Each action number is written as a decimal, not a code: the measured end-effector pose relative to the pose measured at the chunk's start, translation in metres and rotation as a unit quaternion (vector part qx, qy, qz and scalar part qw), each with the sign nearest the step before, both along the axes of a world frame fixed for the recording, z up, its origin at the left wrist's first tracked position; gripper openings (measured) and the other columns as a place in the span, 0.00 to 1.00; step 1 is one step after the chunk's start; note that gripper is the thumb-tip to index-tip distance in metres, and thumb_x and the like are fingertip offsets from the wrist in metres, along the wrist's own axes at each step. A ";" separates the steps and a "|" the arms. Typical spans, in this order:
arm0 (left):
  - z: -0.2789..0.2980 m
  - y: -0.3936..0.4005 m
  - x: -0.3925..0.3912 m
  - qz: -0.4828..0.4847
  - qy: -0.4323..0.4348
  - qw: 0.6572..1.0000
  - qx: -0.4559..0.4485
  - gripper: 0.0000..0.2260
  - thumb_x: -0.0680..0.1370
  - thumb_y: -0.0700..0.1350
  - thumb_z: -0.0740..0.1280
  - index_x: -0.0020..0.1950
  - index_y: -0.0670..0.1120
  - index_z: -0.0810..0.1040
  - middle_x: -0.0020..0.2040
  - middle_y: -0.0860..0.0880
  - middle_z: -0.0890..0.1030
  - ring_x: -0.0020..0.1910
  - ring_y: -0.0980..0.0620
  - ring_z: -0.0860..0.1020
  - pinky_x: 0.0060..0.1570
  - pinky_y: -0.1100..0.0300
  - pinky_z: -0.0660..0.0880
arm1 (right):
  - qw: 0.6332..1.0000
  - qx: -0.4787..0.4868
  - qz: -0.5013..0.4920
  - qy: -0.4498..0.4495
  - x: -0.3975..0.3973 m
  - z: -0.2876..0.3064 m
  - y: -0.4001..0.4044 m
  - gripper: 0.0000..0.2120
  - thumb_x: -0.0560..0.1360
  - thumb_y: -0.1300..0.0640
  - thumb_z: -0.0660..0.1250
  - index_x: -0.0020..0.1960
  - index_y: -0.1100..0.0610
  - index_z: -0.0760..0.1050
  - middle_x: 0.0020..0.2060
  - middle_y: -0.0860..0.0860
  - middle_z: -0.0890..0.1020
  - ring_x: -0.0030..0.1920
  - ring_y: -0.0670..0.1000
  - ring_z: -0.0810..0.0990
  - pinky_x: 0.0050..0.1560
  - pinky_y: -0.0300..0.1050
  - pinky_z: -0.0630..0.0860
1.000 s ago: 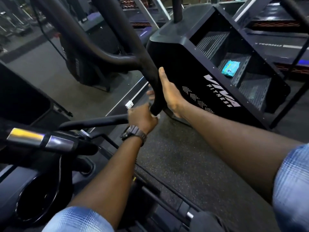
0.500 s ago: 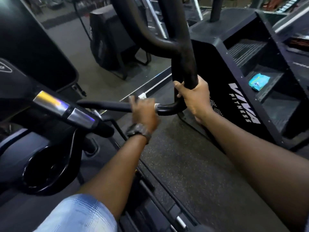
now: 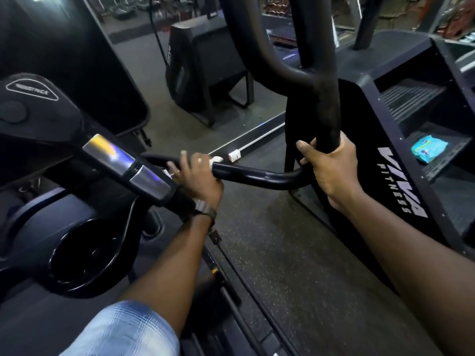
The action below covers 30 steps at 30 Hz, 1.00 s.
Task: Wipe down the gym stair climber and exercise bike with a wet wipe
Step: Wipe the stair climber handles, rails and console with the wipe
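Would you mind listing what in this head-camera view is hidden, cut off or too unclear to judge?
- Wet wipe: only a white edge shows; the left hand curled round the handlebar covers the rest.
- Right hand: its fingers wrap behind the upright bar, so their tips are hidden.
- Blue wipe packet on the stair climber's step: print too small to read.
- Watch: partly hidden by the chrome-banded bar.
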<state>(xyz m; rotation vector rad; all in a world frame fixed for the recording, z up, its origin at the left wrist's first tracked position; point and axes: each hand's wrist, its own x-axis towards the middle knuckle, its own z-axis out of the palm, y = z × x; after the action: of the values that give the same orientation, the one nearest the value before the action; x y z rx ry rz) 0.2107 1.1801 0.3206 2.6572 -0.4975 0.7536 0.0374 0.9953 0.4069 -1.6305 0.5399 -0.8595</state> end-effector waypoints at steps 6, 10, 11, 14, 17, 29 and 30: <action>0.005 -0.027 -0.032 -0.205 -0.096 0.972 0.058 0.11 0.70 0.47 0.69 0.52 0.50 0.77 0.47 0.50 0.79 0.53 0.45 0.75 0.70 0.37 0.59 | 1.000 0.013 -0.011 -0.005 0.000 0.000 -0.002 0.11 0.73 0.61 0.75 0.45 0.59 0.72 0.32 0.56 0.79 0.31 0.47 0.78 0.36 0.41 0.77; -0.001 -0.001 0.000 0.030 0.002 1.000 -0.006 0.14 0.68 0.49 0.70 0.53 0.52 0.78 0.55 0.50 0.77 0.69 0.42 0.68 0.68 0.32 0.56 | 1.000 0.024 -0.012 -0.008 0.000 0.001 0.000 0.11 0.73 0.62 0.75 0.42 0.58 0.71 0.31 0.54 0.78 0.31 0.47 0.77 0.35 0.42 0.77; 0.000 -0.002 0.000 0.040 0.020 0.999 -0.018 0.15 0.68 0.48 0.71 0.54 0.51 0.77 0.56 0.49 0.77 0.70 0.41 0.66 0.69 0.32 0.55 | 0.999 0.028 -0.012 -0.011 0.001 0.001 0.001 0.11 0.73 0.63 0.74 0.42 0.57 0.71 0.30 0.53 0.78 0.30 0.48 0.77 0.35 0.43 0.77; 0.009 -0.018 -0.016 -0.014 0.028 0.999 0.011 0.15 0.66 0.43 0.71 0.52 0.47 0.78 0.53 0.46 0.79 0.65 0.40 0.71 0.71 0.34 0.54 | 0.999 0.034 -0.006 -0.008 0.000 0.001 0.001 0.11 0.73 0.63 0.74 0.42 0.57 0.71 0.31 0.55 0.78 0.30 0.47 0.77 0.34 0.41 0.77; 0.023 -0.040 -0.050 -0.148 0.026 0.985 0.085 0.11 0.66 0.45 0.67 0.47 0.51 0.75 0.47 0.51 0.79 0.52 0.46 0.76 0.68 0.45 0.63 | 1.000 0.030 -0.004 -0.003 -0.002 0.004 0.002 0.11 0.73 0.63 0.74 0.41 0.56 0.71 0.31 0.54 0.78 0.31 0.47 0.77 0.35 0.40 0.77; 0.095 -0.120 -0.128 -0.388 0.525 0.664 -0.366 0.13 0.74 0.51 0.58 0.38 0.46 0.77 0.36 0.42 0.80 0.39 0.41 0.76 0.54 0.41 0.73 | 0.946 0.246 0.209 0.007 -0.021 0.047 -0.018 0.42 0.70 0.24 0.56 0.65 0.58 0.76 0.45 0.48 0.83 0.45 0.46 0.82 0.47 0.42 0.77; 0.104 -0.125 -0.132 -0.371 0.559 0.591 -0.448 0.12 0.74 0.48 0.58 0.38 0.44 0.76 0.38 0.39 0.78 0.40 0.41 0.76 0.55 0.44 0.73 | 0.949 0.234 0.211 0.009 -0.022 0.055 -0.020 0.43 0.72 0.24 0.53 0.63 0.59 0.77 0.44 0.50 0.83 0.43 0.47 0.82 0.45 0.42 0.77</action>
<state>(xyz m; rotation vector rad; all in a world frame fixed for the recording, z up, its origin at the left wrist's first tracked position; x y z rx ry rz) 0.0783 1.0551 0.4248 1.2413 -0.5272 -0.7742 0.0158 0.9754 0.4620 -1.2488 0.3520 -0.3601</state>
